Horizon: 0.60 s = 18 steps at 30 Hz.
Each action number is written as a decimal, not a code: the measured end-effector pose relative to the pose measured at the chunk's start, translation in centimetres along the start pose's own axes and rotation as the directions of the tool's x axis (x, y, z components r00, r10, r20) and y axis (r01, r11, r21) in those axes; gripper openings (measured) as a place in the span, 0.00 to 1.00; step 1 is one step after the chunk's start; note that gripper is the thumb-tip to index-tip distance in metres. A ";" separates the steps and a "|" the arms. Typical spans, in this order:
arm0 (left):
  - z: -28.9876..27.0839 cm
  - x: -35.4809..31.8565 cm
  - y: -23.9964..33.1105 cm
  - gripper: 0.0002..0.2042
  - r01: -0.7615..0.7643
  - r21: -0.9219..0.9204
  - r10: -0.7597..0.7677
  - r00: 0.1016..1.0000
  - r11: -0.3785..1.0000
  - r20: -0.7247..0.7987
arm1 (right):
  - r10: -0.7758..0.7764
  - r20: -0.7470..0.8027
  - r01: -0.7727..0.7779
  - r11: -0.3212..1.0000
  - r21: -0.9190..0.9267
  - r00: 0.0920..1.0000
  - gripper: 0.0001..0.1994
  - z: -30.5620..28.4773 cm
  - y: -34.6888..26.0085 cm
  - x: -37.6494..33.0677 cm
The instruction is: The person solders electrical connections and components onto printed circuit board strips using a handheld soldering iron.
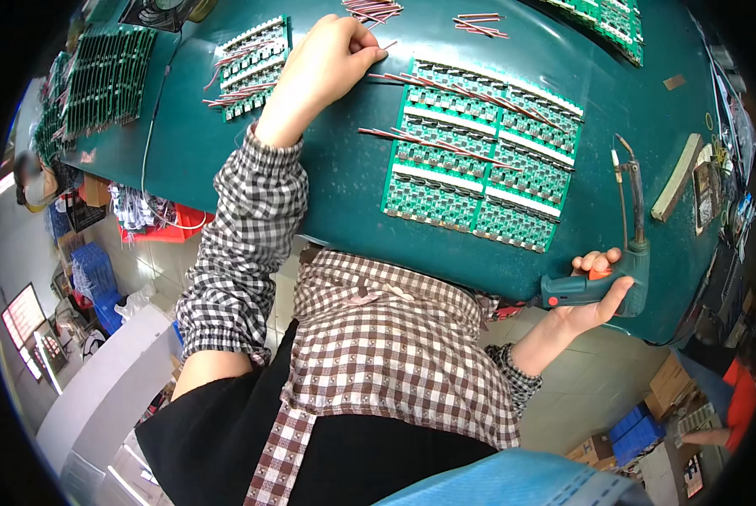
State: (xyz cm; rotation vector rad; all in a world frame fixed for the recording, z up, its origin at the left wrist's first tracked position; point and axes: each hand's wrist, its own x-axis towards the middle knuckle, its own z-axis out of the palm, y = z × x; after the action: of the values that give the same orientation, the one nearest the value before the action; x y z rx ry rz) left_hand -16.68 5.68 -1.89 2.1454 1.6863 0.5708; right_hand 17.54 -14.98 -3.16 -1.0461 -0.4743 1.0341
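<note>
My left hand point(332, 63) is over the far part of the green table, thumb and fingertips pinched together. A short end of thin wire point(391, 45) sticks out from that pinch. To its right lies a large panel of green circuit boards point(479, 185) with white strips and dark parts in rows. Two rows of red, black and white wires point(445, 148) lie across the panel, some reaching past its left edge. At the table's near right edge, my right hand point(593, 295) is wrapped around a green soldering gun point(638, 266) with an orange trigger, its metal tip pointing away from me.
A smaller board panel with wires point(256, 63) lies left of my left hand. Loose wire bundles point(479, 24) are at the back. Green boards point(108, 80) stand stacked at far left, with another panel point(605, 25) at back right. A pale bar point(677, 179) lies at right.
</note>
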 end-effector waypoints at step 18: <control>2.2 -3.4 13.8 0.04 -0.321 -0.330 0.406 0.884 0.888 0.232 | 0.031 0.117 -0.039 0.997 0.069 0.993 0.23 0.6 0.0 0.2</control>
State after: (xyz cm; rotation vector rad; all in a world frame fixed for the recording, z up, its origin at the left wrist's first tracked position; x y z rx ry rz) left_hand -4.79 -0.87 2.84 2.2134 0.9773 0.5200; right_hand 17.13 -14.52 -2.89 -0.9376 -0.5106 1.1392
